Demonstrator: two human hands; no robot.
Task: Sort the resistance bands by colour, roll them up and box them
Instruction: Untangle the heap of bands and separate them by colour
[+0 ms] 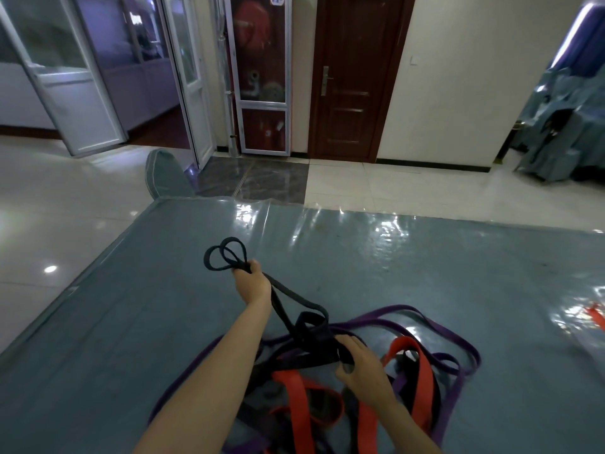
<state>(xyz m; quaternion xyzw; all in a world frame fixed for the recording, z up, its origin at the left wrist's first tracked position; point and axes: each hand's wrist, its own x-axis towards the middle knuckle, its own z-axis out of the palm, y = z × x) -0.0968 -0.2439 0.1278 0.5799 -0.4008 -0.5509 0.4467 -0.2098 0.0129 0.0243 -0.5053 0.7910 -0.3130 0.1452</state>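
Black band (288,299) runs from the tangled pile (327,388) at 6 o'clock; left hand (252,283) grips its loops, right hand (357,365) pinches it lower. Draw slowly, freeing purple and red bands.

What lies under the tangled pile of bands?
The pile of bands, black, red and purple, lies on a grey-blue mat that shows all around it. Whatever sits directly beneath the overlapping bands is covered.

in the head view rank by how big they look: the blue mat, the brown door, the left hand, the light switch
1. blue mat
2. brown door
3. left hand
4. light switch
The door stands farther off, so its apparent size understates it.
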